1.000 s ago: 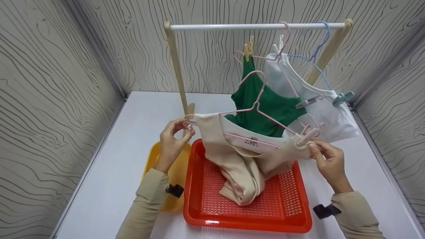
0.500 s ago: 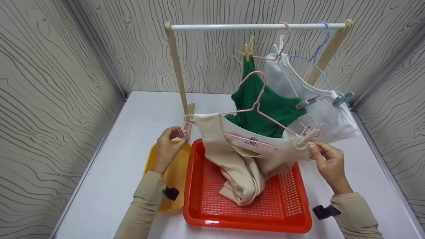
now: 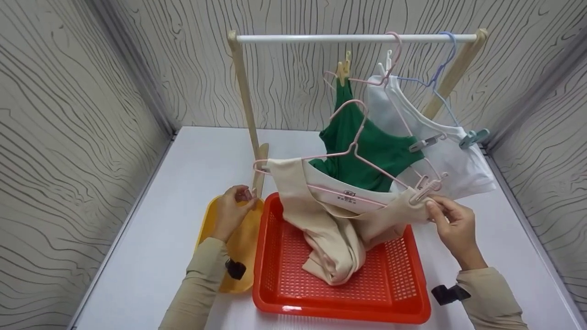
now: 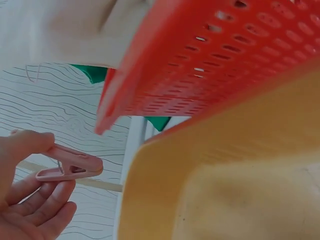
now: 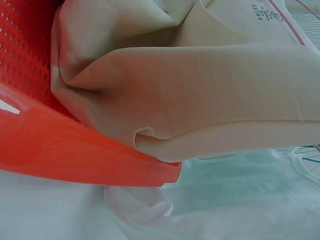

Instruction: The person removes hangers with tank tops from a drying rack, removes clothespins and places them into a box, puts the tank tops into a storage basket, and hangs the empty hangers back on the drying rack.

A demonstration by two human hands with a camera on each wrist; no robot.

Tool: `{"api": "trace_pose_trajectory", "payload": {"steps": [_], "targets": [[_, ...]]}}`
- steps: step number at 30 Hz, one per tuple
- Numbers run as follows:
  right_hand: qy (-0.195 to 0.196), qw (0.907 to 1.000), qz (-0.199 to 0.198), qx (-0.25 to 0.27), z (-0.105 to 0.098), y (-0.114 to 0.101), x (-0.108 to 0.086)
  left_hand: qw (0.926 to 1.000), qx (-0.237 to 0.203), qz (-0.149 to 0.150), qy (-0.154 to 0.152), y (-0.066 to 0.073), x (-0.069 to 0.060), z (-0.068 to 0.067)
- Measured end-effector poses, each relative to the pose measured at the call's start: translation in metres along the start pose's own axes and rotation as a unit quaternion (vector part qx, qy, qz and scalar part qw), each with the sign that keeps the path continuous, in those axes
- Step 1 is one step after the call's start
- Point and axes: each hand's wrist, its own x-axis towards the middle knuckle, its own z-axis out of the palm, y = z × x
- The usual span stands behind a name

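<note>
A beige garment is spread along a pink hanger at the centre of the scene, between the hands, with its lower part bunched inside a red basket, by which some of its weight is probably taken. The hanger's hook is turned upward and is caught on nothing; the white bar is set beyond it, on the far side. At the right end, the strap is pinned to the hanger by a pale pink clip, presumably so that slipping is prevented. Just beside that clip, the strap's edge is pinched between thumb and fingers of the right hand, by which garment and hanger seem to be steadied. Whether the hanger itself is gripped too cannot be told, as the fingers are not caught by the right wrist view. At the left end, the other strap is carried on the hanger with no clip seen on it.

A loose pink clip is held by its handles between thumb and fingers of the left hand, its nose pointed away from the palm, a hold suited to squeezing. This hand is placed above the far part of a yellow tray, apart from the garment and nearer than its left strap.
</note>
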Motion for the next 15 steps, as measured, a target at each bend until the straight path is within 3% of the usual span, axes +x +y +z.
{"api": "trace_pose_trajectory", "payload": {"steps": [6,15], "targets": [[0.003,0.9998,0.018,-0.007,0.0,0.0,-0.001,0.9986,0.046,-0.008,-0.025,-0.013,0.004,0.002],[0.004,0.9998,0.015,-0.009,0.001,-0.002,0.0,0.9851,0.114,-0.082,-0.099,-0.028,0.008,0.006]]}}
